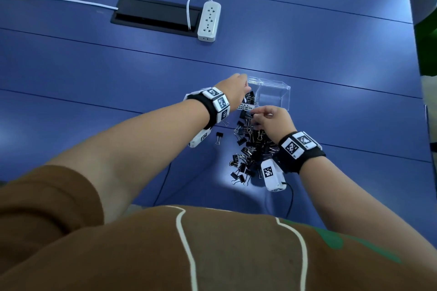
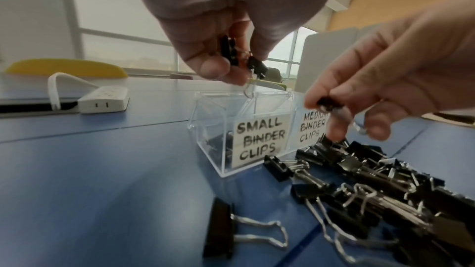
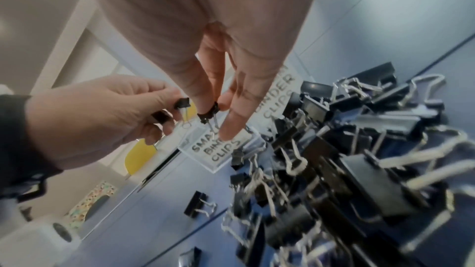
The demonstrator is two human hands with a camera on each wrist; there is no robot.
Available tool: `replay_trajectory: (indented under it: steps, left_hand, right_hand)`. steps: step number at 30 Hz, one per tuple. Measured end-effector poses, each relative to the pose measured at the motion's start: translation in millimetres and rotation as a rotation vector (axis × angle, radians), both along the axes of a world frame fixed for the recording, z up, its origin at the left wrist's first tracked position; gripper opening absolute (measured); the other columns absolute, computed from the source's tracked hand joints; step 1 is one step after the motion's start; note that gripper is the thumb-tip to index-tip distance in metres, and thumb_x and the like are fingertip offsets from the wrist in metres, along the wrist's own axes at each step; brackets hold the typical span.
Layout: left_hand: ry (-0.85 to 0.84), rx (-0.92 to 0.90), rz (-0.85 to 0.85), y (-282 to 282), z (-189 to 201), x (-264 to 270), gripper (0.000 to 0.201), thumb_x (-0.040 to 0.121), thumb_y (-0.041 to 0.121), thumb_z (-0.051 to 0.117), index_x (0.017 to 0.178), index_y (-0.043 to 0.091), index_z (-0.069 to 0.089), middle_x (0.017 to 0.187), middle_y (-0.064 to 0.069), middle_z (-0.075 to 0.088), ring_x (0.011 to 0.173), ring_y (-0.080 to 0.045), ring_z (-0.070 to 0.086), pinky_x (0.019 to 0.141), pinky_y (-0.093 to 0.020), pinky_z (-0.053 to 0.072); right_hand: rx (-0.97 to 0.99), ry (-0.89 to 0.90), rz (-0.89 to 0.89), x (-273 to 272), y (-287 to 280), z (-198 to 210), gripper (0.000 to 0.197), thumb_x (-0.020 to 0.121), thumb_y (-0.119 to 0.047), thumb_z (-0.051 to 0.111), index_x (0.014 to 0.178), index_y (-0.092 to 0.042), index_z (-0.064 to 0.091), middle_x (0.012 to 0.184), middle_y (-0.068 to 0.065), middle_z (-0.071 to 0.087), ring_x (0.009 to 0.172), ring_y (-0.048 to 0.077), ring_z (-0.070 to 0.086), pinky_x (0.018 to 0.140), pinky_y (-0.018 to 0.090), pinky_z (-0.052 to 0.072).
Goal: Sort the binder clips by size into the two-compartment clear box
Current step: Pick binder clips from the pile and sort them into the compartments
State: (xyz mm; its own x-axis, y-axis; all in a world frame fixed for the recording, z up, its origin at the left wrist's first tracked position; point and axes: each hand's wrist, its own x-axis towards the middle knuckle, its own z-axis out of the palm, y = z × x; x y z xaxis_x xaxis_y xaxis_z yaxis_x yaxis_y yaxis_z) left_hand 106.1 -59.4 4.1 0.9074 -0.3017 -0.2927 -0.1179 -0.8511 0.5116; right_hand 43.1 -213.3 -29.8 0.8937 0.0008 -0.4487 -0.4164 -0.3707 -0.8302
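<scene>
Left hand (image 2: 218, 33) fingers pinch small black binder clips (image 2: 246, 58) above the clear plastic two-compartment box (image 2: 210, 129); right hand (image 3: 205, 38) fingers pinch one small black clip (image 3: 209, 112).

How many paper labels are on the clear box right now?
2. On the clear box, one label reading SMALL BINDER CLIPS fronts the left compartment; the other label, for medium binder clips, fronts the right, partly hidden by the right hand.
</scene>
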Motion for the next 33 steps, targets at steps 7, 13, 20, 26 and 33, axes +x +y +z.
replay_trajectory:
  steps: [7, 13, 20, 26, 33]
  left_hand:
    - [0.006, 0.061, -0.086, -5.5, -9.0, 4.6, 0.024, 0.1, 0.021, 0.04, 0.118, 0.008, 0.049, 0.125, -0.013, 0.052, 0.104, -0.033, 0.057, 0.087, -0.041, 0.046]
    - [-0.036, -0.029, -0.014, 7.9, -7.4, -9.7, 0.022, 0.096, 0.01, 0.041, 0.114, 0.011, 0.053, 0.122, -0.011, 0.052, 0.093, -0.033, 0.06, 0.084, -0.045, 0.051]
    - [0.085, 0.112, -0.117, 38.3, -28.7, -59.2, 0.016, 0.09, 0.014, 0.05, 0.104, 0.016, 0.057, 0.112, -0.006, 0.055, 0.099, -0.027, 0.058, 0.087, -0.042, 0.051]
    - [0.139, 0.212, -0.215, 44.7, -56.0, -90.2, 0.026, 0.087, 0.01, 0.054, 0.112, 0.012, 0.054, 0.12, -0.009, 0.049, 0.106, -0.03, 0.053, 0.086, -0.045, 0.051]
    - [0.167, 0.189, -0.14, 42.1, -60.9, -94.7, 0.027, 0.086, 0.002, 0.049, 0.11, 0.014, 0.049, 0.116, -0.012, 0.047, 0.094, -0.034, 0.056, 0.081, -0.047, 0.052]
  right_hand:
    - [-0.158, -0.102, -0.01, 28.2, 2.8, 20.9, 0.019, 0.091, -0.006, 0.05, 0.101, -0.006, 0.065, 0.074, 0.006, 0.064, 0.053, 0.013, 0.06, 0.06, 0.026, 0.055]
    - [-0.317, -0.221, 0.091, 49.6, 19.1, 28.3, 0.024, 0.089, -0.009, 0.049, 0.107, -0.013, 0.065, 0.101, 0.01, 0.067, 0.085, 0.026, 0.065, 0.087, 0.042, 0.054]
    - [-0.454, -0.174, 0.237, 23.0, 19.1, 20.9, 0.017, 0.09, -0.012, 0.05, 0.095, -0.015, 0.066, 0.087, 0.003, 0.067, 0.07, 0.015, 0.062, 0.076, 0.032, 0.056]
    - [-0.626, -0.032, 0.435, 2.0, 26.2, -3.2, 0.018, 0.089, -0.012, 0.051, 0.098, -0.005, 0.066, 0.102, 0.015, 0.068, 0.089, 0.028, 0.064, 0.086, 0.041, 0.055]
    - [-0.598, -0.041, 0.398, -8.1, 31.7, -20.8, 0.023, 0.085, -0.014, 0.059, 0.107, -0.009, 0.055, 0.116, 0.011, 0.054, 0.097, 0.027, 0.057, 0.087, 0.035, 0.047]
